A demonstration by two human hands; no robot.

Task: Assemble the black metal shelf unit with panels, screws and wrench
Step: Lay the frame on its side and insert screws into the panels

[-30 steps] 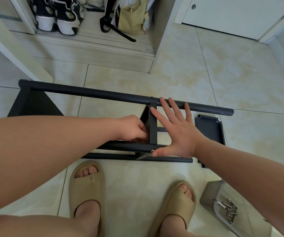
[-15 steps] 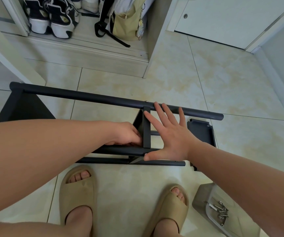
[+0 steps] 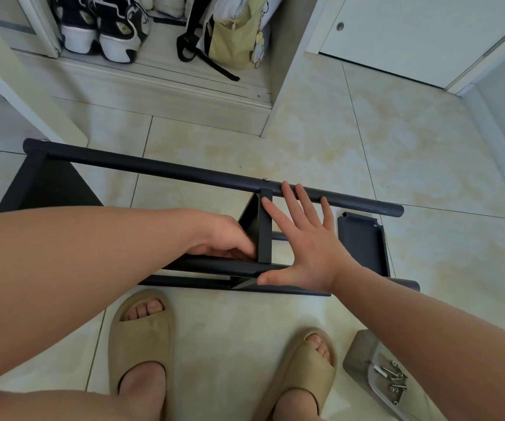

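Observation:
The black metal shelf frame lies on its side on the tiled floor, its long round posts running left to right. A black panel stands on edge between the posts in the middle. My left hand is curled against the panel's left face, its fingertips hidden behind the panel edge. My right hand lies flat with fingers spread against the panel's right side, the thumb on the near post. Another black panel lies flat at the right. Several silver screws rest in a metal tray at the bottom right.
My two feet in beige slides stand just in front of the frame. A cabinet with sneakers and a yellow-green bag is beyond the frame. A white door is at the upper right.
The view has shifted slightly, so the frame sits a little lower and left in it. Both hands keep the same places on the middle panel.

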